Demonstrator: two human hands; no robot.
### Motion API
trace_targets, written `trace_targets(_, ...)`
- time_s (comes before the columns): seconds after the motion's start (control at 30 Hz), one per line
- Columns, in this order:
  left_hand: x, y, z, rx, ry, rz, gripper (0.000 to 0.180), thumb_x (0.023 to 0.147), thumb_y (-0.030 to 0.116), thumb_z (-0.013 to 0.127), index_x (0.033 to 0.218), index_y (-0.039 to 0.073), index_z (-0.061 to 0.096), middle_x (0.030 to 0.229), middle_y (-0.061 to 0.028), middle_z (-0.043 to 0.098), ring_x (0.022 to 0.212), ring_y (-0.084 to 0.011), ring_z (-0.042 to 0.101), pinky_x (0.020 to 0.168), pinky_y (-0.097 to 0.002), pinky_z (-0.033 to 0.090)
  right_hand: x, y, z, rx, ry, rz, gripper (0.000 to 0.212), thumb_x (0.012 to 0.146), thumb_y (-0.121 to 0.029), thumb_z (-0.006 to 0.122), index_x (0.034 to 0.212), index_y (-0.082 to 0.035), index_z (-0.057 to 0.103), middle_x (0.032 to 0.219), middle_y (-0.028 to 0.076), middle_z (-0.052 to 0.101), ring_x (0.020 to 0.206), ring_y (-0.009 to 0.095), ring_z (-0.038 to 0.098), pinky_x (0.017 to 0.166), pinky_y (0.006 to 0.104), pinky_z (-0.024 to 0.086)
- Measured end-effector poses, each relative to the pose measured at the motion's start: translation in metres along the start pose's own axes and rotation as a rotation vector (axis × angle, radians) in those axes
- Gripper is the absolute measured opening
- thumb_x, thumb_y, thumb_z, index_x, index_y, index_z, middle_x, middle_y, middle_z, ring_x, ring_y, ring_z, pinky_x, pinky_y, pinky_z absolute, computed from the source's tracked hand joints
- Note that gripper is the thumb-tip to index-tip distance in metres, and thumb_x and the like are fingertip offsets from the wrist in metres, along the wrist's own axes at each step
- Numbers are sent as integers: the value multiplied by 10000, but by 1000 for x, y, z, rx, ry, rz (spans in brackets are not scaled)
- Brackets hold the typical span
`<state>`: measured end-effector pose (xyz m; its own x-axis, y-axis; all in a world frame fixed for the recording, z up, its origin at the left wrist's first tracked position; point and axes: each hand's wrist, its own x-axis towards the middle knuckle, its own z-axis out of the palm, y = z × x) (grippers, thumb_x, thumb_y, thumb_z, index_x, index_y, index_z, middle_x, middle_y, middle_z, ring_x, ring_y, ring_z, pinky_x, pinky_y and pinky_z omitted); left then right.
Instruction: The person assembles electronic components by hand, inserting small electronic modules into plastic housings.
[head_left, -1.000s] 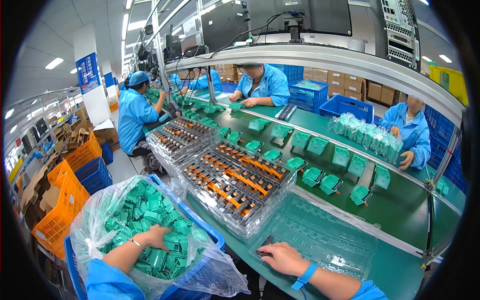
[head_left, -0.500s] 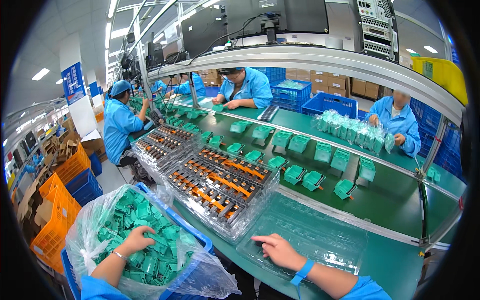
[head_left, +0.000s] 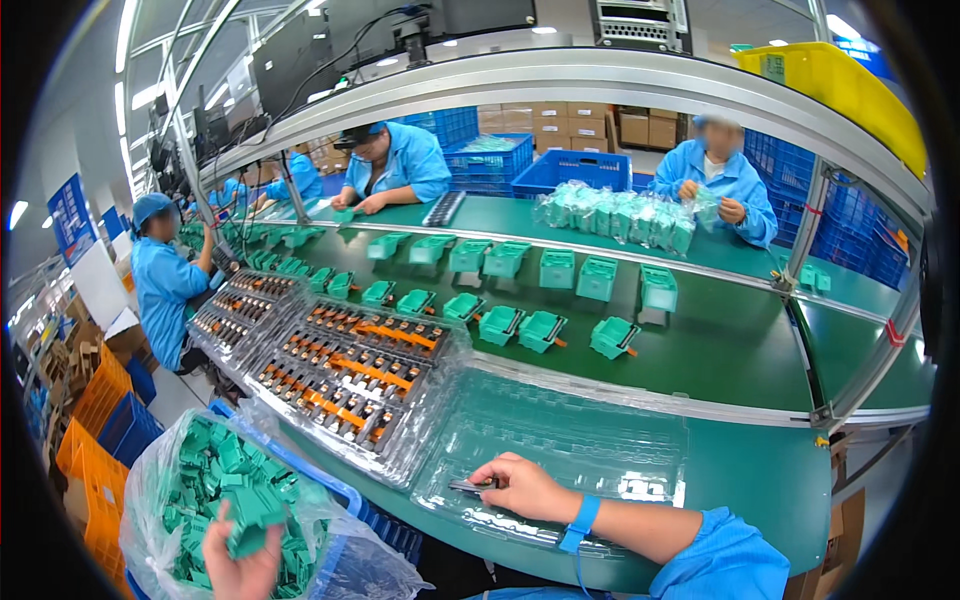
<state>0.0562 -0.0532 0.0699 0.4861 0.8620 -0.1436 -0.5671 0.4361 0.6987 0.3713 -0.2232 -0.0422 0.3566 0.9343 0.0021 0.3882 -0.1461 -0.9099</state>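
At the lower left, my left hand has its fingers closed round a green plastic housing. It is just above a clear bag full of loose green housings, which lines a blue crate. Over a clear plastic tray on the bench, my right hand, with a blue band at its wrist, pinches a small dark part. To the left of this tray stand stacked clear trays filled with rows of black-and-orange parts.
Green housings stand in rows on the dark green conveyor ahead. A metal frame crosses above it. Across the line, a person handles bagged green parts; other people sit further left. Orange crates stand far left.
My left hand has lifted a green housing out of the bag. My right hand now pinches a small dark part above the clear tray. The view has swung to the right.
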Motion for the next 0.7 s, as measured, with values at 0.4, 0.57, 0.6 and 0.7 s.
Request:
trace_targets(0.4,-30,-154,66,-88,-568,-526,743,735,174,700,1337,-56,332,1379,-177,388,1317,-309,313,1131,-476,135,-51,0,-75,1110,189,218,307,902,-89,560,1154,75,500,1003,152,602,847,186,637,769,284,553)
trace_targets(0.57,-11,-192,95,15,-717,-662,682,739,63,683,1325,-49,353,1340,-168,435,1285,-303,363,1118,-477,182,-83,19,-102,1309,304,176,237,965,-169,445,1077,40,459,1050,205,589,815,233,646,735,339,569)
trace_targets(0.6,-10,-199,100,100,-732,-700,660,741,15,668,1320,-50,359,1327,-164,450,1272,-303,382,1111,-476,206,-86,24,-105,1317,346,169,230,965,-163,445,1079,35,460,1062,208,585,812,238,646,730,345,570)
trace_targets(0.7,-2,-214,113,225,-515,-842,579,732,-47,649,1266,-13,430,1223,-141,525,1179,-309,471,1034,-440,346,-93,19,-110,1297,315,61,198,961,-155,453,1053,17,485,1107,204,574,944,268,619,805,379,545)
